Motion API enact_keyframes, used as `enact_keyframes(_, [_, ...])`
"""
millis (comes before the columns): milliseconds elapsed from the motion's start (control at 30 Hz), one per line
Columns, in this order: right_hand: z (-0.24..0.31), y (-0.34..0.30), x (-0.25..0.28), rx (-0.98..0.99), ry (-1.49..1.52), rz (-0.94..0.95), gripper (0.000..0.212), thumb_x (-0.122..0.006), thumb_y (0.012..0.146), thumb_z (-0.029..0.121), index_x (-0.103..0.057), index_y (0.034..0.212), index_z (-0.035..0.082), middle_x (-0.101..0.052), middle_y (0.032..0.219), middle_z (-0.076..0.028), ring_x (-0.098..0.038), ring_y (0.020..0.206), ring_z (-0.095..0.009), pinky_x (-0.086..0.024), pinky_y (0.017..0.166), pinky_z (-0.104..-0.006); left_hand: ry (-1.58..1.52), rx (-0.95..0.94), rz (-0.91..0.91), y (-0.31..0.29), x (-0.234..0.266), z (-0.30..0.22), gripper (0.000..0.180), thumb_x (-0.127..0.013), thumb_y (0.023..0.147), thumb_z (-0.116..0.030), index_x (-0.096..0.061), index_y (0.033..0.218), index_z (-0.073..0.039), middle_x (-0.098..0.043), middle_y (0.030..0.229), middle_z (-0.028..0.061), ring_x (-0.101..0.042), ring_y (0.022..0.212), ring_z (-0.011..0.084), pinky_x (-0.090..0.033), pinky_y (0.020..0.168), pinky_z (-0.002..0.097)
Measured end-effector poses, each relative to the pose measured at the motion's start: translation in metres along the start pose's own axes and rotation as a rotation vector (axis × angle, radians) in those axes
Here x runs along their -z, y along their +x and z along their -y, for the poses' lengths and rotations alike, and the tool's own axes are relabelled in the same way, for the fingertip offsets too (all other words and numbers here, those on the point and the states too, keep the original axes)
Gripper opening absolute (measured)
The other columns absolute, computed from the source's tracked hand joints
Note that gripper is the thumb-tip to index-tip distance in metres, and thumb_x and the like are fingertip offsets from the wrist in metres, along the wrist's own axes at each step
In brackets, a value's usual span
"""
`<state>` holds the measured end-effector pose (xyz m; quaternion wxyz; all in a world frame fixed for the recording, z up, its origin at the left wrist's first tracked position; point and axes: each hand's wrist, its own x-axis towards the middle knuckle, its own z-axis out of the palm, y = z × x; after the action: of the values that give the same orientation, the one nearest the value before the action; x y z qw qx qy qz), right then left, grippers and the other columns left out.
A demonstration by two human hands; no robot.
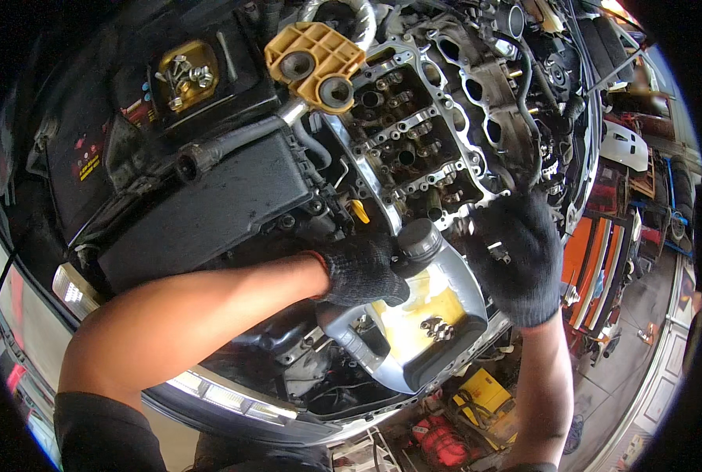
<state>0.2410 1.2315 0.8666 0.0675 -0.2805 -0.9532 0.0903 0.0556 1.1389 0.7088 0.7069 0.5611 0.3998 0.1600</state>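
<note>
A grey plastic jug [466, 285] with a cut-open side lies across the front of the engine bay, its dark cap [419, 239] toward the engine. Yellowish oil and several small metal parts [437, 329] are inside it. My left hand [363, 271], in a black knit glove, is curled beside the jug's cap and opening; what its fingers hold, if anything, is hidden. On the jug's right, my gloved right hand [520, 259] is closed at the near end of the opened cylinder head [402, 141]. A small shiny metal part [499, 252] shows at its fingers.
A tan plastic block with two round holes [312, 67] sits at the head's far left, next to a long-handled tool [241, 145]. A cut container of bolts [186, 75] rests on the battery side. Below right are an orange tool chest [591, 271] and a yellow box [485, 405].
</note>
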Motion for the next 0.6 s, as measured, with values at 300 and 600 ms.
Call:
enact_keyframes(300, [-0.041, 0.12, -0.125, 0.366, -0.299, 0.028, 0.042, -0.068, 0.09, 0.021, -0.071, 0.132, 0.012, -0.056, 0.149, -0.016, -0.05, 0.138, -0.039, -0.042, 0.116, -0.0521, 0.024, 0.002, 0.062, 0.004, -0.002, -0.003, 0.045, -0.076, 0.079, -0.035, -0.075, 0.111, -0.003, -0.076, 0.106, 0.0211, -0.073, 0.099, 0.0349, -0.057, 0.091, 0.0435])
enact_keyframes(600, [-0.066, 0.146, -0.191, 0.166, -0.208, 0.217, 0.057, -0.059, 0.101, 0.034, -0.052, 0.152, 0.011, -0.048, 0.161, -0.017, -0.04, 0.152, -0.039, -0.027, 0.127, -0.0589, -0.089, 0.054, 0.096, -0.015, 0.014, -0.026, 0.042, -0.073, 0.079, -0.033, -0.075, 0.11, -0.005, -0.076, 0.106, 0.0191, -0.072, 0.096, 0.0332, -0.057, 0.088, 0.0444])
